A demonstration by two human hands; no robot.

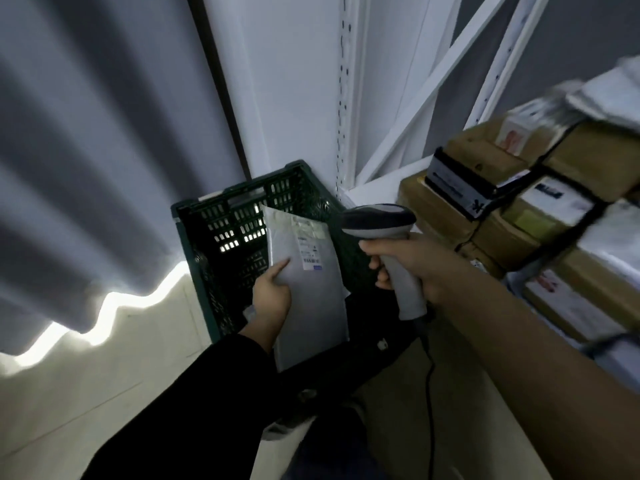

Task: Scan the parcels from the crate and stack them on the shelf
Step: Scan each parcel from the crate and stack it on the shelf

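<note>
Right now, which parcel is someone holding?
The flat grey bag with the white label, in the left hand; the brown boxes sit stacked on the shelf.

Nothing is legible — the white label [309, 249] on the grey parcel [311, 306], centre frame, shows a barcode [311, 260] and blurred print; box labels [550, 197] at right are blurred too.

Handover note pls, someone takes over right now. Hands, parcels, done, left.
Left hand: grips the grey mailer parcel above the green crate, label facing up.
Right hand: grips the barcode scanner, head aimed towards that label.
Done: cardboard boxes and mailers already sit stacked on the white shelf.
Left: scan this mailer, stack it on the shelf, then check the crate; its inside is too dark to tell what remains.
</note>
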